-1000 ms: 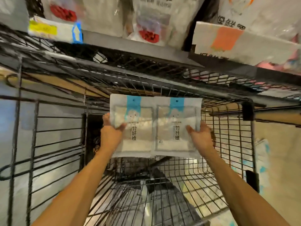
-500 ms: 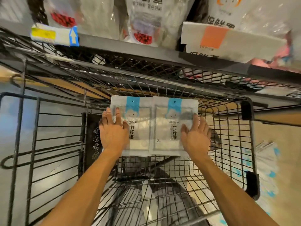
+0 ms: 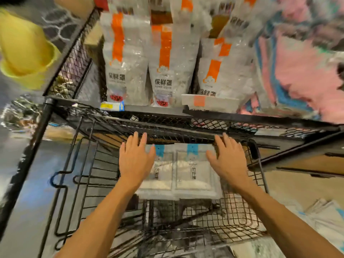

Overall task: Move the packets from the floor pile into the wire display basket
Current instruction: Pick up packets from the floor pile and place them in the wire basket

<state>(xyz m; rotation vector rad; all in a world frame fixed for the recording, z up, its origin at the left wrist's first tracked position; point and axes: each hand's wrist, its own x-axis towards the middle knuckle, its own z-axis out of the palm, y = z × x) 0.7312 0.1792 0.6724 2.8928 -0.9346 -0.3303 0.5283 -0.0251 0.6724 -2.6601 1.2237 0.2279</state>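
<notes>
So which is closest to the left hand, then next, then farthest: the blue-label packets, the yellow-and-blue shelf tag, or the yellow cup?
From the left hand:
1. Blue-label packets, under its fingers, in the basket.
2. Yellow-and-blue shelf tag, on the shelf edge above.
3. Yellow cup, far upper left.

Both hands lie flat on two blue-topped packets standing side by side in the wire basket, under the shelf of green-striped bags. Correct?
One detail is wrong: the bags on the shelf have orange stripes, not green. The head view shows it. The rest holds: left hand and right hand lie flat on the two blue-topped packets in the wire basket.
</notes>
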